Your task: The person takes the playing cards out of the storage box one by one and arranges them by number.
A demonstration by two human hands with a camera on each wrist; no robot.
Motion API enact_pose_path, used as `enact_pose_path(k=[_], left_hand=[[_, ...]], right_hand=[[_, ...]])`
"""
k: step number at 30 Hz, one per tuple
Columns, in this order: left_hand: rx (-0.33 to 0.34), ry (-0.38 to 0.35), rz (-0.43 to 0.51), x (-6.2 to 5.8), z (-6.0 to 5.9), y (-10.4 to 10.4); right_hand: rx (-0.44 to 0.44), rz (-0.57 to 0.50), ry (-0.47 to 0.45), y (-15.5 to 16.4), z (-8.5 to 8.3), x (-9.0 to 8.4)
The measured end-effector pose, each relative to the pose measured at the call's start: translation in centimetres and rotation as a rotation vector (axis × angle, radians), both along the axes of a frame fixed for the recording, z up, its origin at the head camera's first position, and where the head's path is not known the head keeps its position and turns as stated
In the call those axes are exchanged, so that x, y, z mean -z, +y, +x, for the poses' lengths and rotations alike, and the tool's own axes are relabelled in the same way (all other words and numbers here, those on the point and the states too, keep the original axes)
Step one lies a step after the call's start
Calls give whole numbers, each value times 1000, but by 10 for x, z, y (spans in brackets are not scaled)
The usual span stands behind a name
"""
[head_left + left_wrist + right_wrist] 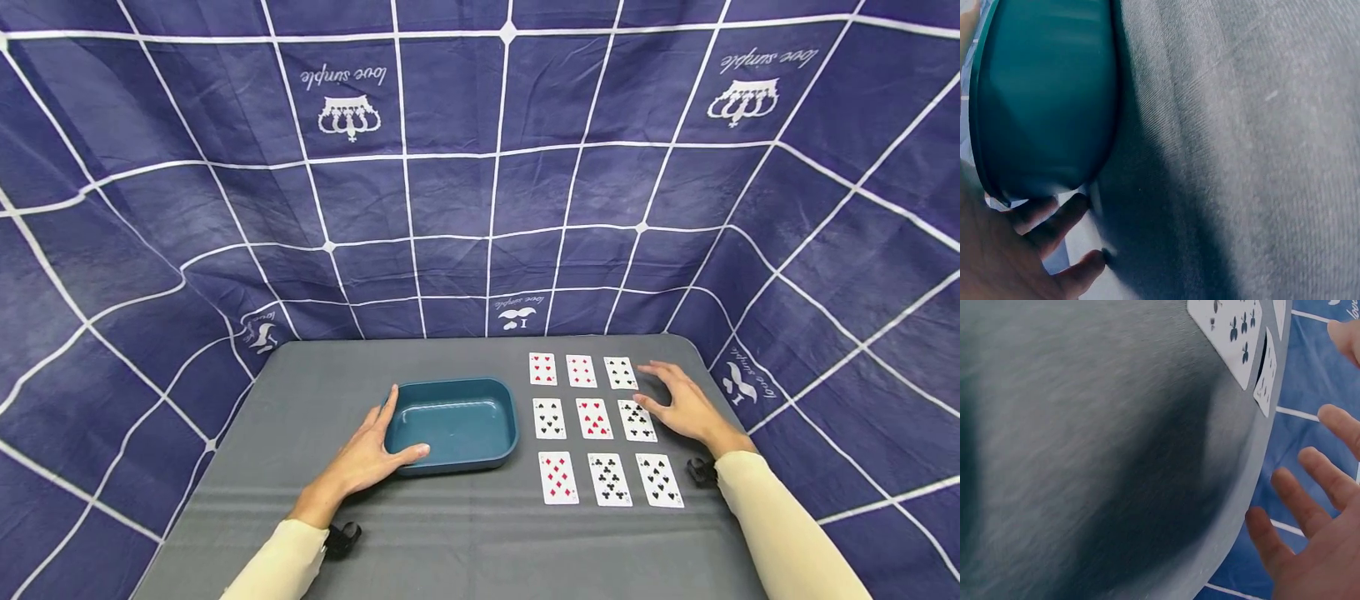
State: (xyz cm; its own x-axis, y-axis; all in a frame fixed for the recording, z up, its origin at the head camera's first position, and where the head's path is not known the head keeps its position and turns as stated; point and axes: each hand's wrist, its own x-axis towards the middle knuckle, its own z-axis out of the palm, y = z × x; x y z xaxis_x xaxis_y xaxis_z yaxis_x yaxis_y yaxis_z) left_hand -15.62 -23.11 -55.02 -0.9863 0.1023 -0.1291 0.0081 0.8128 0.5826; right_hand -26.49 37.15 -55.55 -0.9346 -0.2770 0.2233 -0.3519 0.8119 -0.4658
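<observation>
My left hand (375,454) lies at the left end of a teal rectangular tray (450,463), its fingers and thumb spread along the rim. In the left wrist view, the fingertips of that hand (1016,250) touch or nearly touch the end wall of the tray (1047,94). Playing cards lie face up to the right of the tray, in three rows of three. My right hand (686,404) hovers by their right side, fingers loosely extended and holding nothing. Its thumb is close to a clubs card (637,421), and its fingertips are near a black-suited card (620,372) in the back row.
A grey cloth (480,542) covers the table. Blue curtains (450,192) with white grid lines stand behind and on both sides. Black wrist devices (342,540) sit by both cuffs. The table's edge (1235,537) curves below the right hand in the right wrist view.
</observation>
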Motion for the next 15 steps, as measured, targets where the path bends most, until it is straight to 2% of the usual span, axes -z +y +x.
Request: enact_pose_path(k=[8,15], left_hand=[[-37,70,-57,-8,3,-12],[-44,170,-136,-13,6,-25]], right_hand=[[-26,-19,30,5,14,1],[-14,15,42,5,23,-2]])
